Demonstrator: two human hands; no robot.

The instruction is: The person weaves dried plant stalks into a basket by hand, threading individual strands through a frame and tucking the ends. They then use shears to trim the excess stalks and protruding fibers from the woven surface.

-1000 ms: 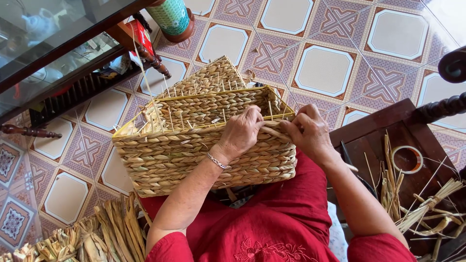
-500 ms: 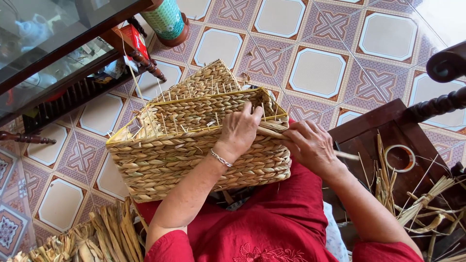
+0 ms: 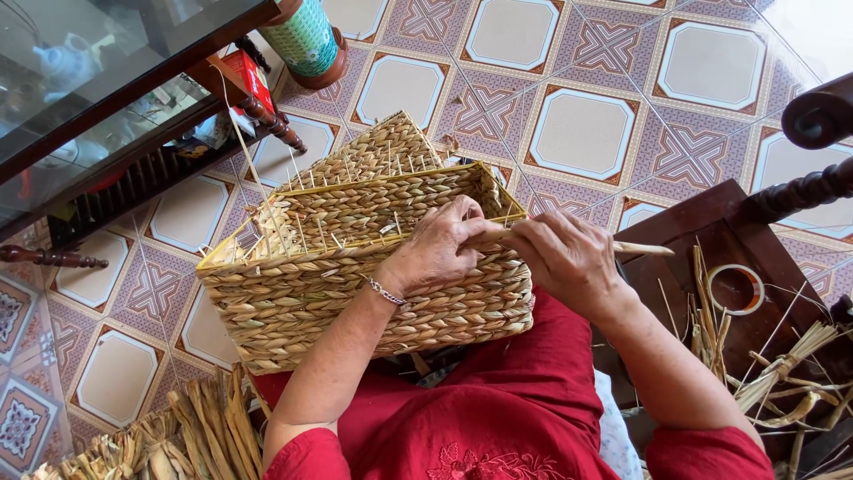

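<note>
Now you are bringing your right hand [image 3: 569, 262] against your left hand [image 3: 440, 249], both pinching a strand [image 3: 641, 249] at the basket [image 3: 355, 293] rim.

The floor [image 3: 582, 133] is laid with patterned tiles, pale octagons framed in purple and brown star motifs, and it is brightly lit towards the upper right corner. A dark glass-topped table [image 3: 107, 98] with turned wooden legs is seen at the upper left, beside a green cylindrical pot [image 3: 306, 36]. Dark carved wooden furniture [image 3: 804, 187] is seen at the right edge.
</note>
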